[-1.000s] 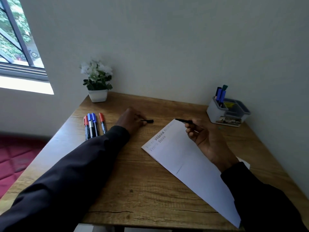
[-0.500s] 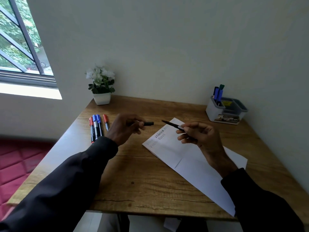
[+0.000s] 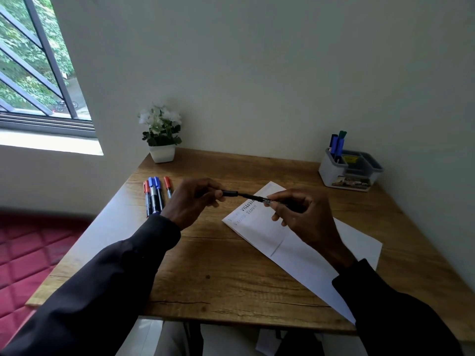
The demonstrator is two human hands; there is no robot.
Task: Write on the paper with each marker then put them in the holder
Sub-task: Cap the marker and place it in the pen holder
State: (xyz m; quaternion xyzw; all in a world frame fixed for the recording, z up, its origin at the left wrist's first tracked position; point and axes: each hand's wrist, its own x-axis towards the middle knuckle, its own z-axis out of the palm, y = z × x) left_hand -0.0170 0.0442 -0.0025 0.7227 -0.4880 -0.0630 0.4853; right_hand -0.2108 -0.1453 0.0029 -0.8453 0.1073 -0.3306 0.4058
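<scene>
My right hand [image 3: 300, 214] grips a black marker [image 3: 257, 198] above the white paper [image 3: 303, 250], its tip pointing left. My left hand [image 3: 191, 201] pinches the marker's black cap [image 3: 229, 193], which meets the tip. The paper lies at an angle on the wooden desk [image 3: 205, 265] and bears a few written words near its far corner. Several capped red and blue markers [image 3: 155, 196] lie side by side on the desk, left of my left hand. The grey and white holder [image 3: 350, 170] stands at the back right with blue and green markers upright in it.
A small white pot with white flowers [image 3: 162, 140] stands at the desk's back left, against the wall. A window [image 3: 33, 65] is at the far left. A red quilted surface [image 3: 28, 253] lies below the desk's left edge.
Both hands rose off the desk and came together. The cap in my left hand now meets the tip of the marker in my right hand. The camera tilted up.
</scene>
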